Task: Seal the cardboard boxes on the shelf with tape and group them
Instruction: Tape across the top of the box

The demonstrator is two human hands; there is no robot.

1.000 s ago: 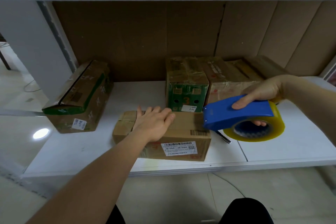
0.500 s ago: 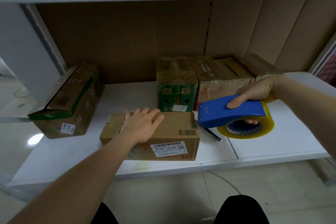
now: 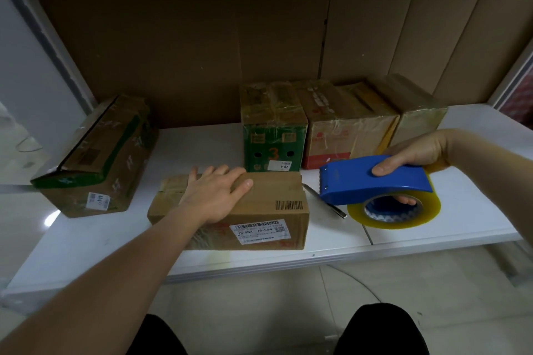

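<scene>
One box [image 3: 230, 210] at the shelf [image 3: 432, 225] front, left hand [image 3: 215, 196] flat on top, fingers spread. Right hand [image 3: 415, 153] grips the tape dispenser [image 3: 375, 181] just beside it. Four boxes [image 3: 331, 124] behind look taped and grouped (left box [image 3: 95, 153] apart, apparently unsealed).

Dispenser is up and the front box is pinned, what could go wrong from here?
1. The left hand lies flat across the front box top; the blue tape dispenser, gripped by the right hand, has a toothed blade facing those fingers.
2. A pen beside the box could be knocked off the shelf.
</scene>
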